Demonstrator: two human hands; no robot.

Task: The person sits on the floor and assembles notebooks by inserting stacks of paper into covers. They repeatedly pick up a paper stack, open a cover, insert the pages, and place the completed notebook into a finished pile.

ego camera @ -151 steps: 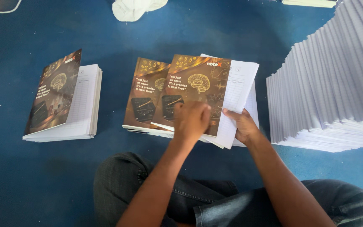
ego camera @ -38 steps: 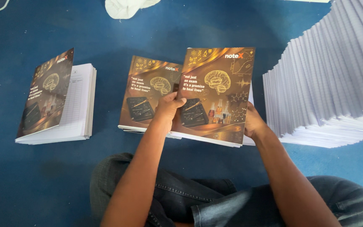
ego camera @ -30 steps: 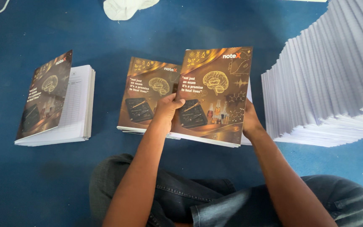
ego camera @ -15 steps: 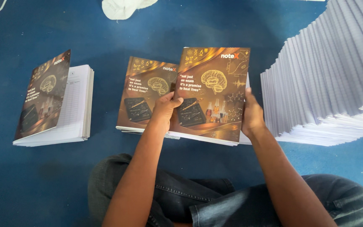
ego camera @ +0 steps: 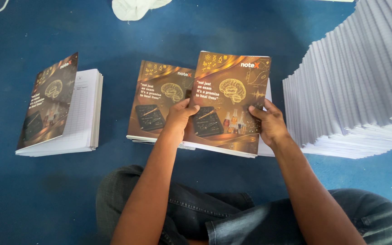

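Item: brown-cover notebook (ego camera: 230, 102), mid blue floor (ego camera: 232, 22), atop white sheets, overlapping second notebook (ego camera: 159, 102) on its L. L hand (ego camera: 181, 119) & R hand (ego camera: 268, 122) each grip a side edge, thumbs on cover. Also: open-cover notebook pile (ego camera: 75, 111) near L edge; tall paper stack (ego camera: 355, 86) at R edge.

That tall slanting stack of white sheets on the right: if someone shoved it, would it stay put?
Probably not. The paper stack already leans, its edges fanned out, so a push would likely make loose sheets slide. It looks heavy as a whole.

A brown-and-gold covered notebook (ego camera: 230, 102) lies closed, tilted, atop a low pile.
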